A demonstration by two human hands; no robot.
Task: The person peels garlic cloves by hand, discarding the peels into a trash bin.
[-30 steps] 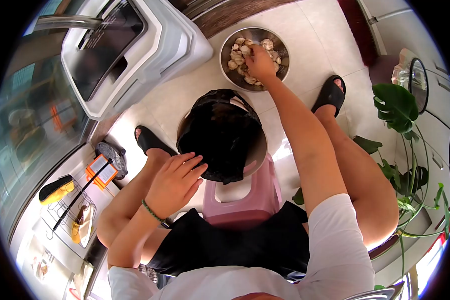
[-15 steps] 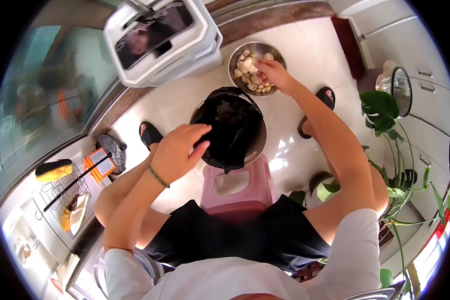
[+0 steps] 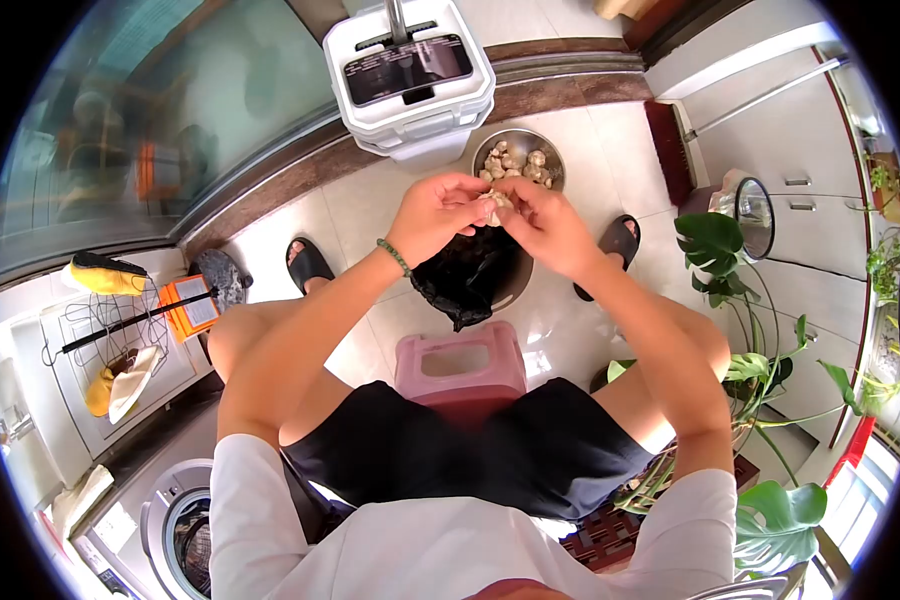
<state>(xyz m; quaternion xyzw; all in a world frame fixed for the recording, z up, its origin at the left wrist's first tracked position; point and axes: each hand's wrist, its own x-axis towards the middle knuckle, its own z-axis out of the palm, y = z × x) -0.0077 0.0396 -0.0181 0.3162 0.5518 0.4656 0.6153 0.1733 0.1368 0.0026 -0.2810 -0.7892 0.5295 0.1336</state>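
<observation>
My left hand (image 3: 438,216) and my right hand (image 3: 544,224) meet in front of me, their fingertips closed around a pale garlic bulb (image 3: 496,207). Fingers partly cover the bulb. Just beyond them a metal bowl (image 3: 559,166) on the floor holds several garlic bulbs (image 3: 534,162) and loose pieces. Beneath my hands stands a round bin lined with a black plastic bag (image 3: 462,278); dark contents show faintly inside, and my hands hide its far rim.
A pink plastic stool (image 3: 511,362) is between my knees. Beyond the bin stands a white bucket (image 3: 400,120) with a dark panel on top. To the right are a leafy plant (image 3: 711,243) and a red-brown broom head (image 3: 667,150); a wire rack (image 3: 100,325) hangs at left.
My right hand has come back from the bowl with a garlic bulb. The left hand has moved up and right to join it, and both now grip the bulb. The camera view has turned.
</observation>
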